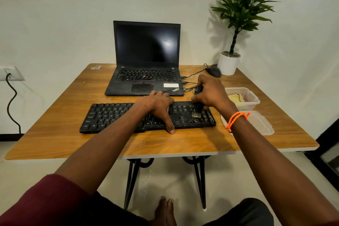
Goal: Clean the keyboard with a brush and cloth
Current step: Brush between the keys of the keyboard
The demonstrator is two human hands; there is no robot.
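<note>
At the far left a black cable [11, 101] hung in loops from a grey wall socket [11, 73], clear of your wooden square table [60, 134]. A small pale object [95, 67] lay at the table's back left corner, too small to make out. The flat black keyboard [110, 115] lay across the table's middle, with the open black laptop [146, 58] just behind it, its screen dark.

Your left hand [157, 104] rested flat on the keyboard's middle, fingers spread and relaxed, thumb stretched down over the near edge; it hid the keys beneath it. Your right hand [211, 91] curled round the handle of a small black brush [197, 110] and held it upright, bristles touching the keys at the keyboard's right end. Most of the handle was hidden inside your fist. An orange cord bracelet [235, 120] circled that wrist.

Behind your right hand sat a black mouse [213, 72], its wire running to the laptop's side. Right of the keyboard stood a clear plastic tub [253, 99] holding a yellow cloth [235, 98], partly covered by your wrist, and nearer you a clear plastic lid [260, 123]. A green plant in a white pot [229, 64] stood at the back right corner.
</note>
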